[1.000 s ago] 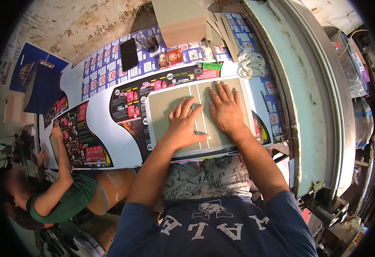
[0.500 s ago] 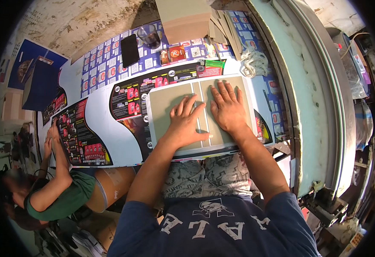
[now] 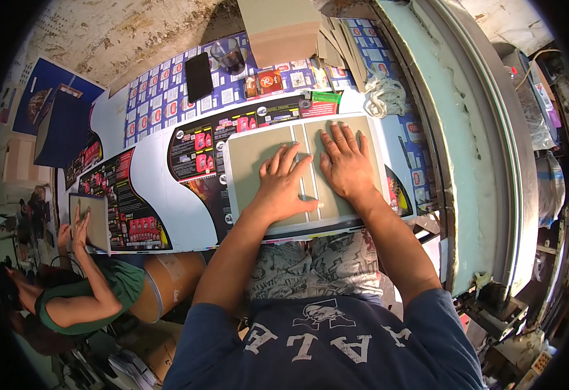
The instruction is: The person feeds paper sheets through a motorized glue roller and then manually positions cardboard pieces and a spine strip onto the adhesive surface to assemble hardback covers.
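A greyish-beige board cover (image 3: 256, 144) lies flat before me on a white sheet whose edges show as a pale border around it. It has two large panels and a narrow strip (image 3: 301, 138) between them, set off by white gaps. My left hand (image 3: 283, 183) rests on the left panel with its fingers spread and bent. The left thumb reaches across the strip near the cover's lower edge. On the right panel my right hand (image 3: 347, 162) lies flat, fingers stretched away from me. Neither hand grasps anything.
Printed sheets (image 3: 192, 153) cover the table. Beyond stand a phone (image 3: 199, 77), a dark-bottomed glass (image 3: 228, 57), a red box (image 3: 268, 82), a cardboard stack (image 3: 278, 32) and a white cloth (image 3: 386, 96). A pale machine (image 3: 456, 130) borders the right. A co-worker (image 3: 89, 286) handles a beige board (image 3: 96, 224).
My hands and the cover have stayed almost still. At the left, a beige board now lies under the co-worker's hands, on the printed sheet.
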Action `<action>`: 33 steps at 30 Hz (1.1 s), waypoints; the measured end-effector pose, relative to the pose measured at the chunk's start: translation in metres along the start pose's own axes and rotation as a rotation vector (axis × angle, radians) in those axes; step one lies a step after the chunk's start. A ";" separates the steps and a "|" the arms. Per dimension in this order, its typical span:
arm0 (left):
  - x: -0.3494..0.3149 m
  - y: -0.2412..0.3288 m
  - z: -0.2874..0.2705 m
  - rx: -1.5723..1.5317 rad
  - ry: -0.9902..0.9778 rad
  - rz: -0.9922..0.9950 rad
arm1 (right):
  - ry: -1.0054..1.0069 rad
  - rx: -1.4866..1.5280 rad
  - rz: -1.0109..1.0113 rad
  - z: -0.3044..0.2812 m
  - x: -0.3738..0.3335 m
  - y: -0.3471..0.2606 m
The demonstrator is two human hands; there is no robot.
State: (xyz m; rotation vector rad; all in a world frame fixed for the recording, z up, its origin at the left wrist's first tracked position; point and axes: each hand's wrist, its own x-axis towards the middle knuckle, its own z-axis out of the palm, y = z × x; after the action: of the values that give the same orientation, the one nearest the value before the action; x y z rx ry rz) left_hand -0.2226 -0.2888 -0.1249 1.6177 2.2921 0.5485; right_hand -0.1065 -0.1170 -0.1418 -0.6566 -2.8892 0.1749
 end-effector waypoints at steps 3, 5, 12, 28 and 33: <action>0.000 0.001 -0.001 -0.005 -0.021 -0.015 | 0.003 0.005 0.002 0.002 -0.001 0.000; 0.001 0.001 -0.001 -0.007 -0.032 -0.022 | 0.004 -0.001 0.000 0.001 0.000 -0.001; -0.002 -0.001 0.002 0.006 -0.002 -0.009 | -0.018 -0.005 0.000 0.000 -0.002 -0.001; 0.000 -0.001 0.000 0.003 -0.014 -0.010 | -0.067 -0.017 0.025 -0.004 0.000 -0.003; -0.002 0.001 -0.001 -0.013 -0.023 -0.024 | -0.103 -0.015 0.040 -0.005 -0.001 -0.004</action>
State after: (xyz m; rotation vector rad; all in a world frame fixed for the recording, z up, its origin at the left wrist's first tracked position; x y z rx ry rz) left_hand -0.2214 -0.2903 -0.1233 1.5803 2.2831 0.5353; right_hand -0.1061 -0.1210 -0.1361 -0.7293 -2.9793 0.1977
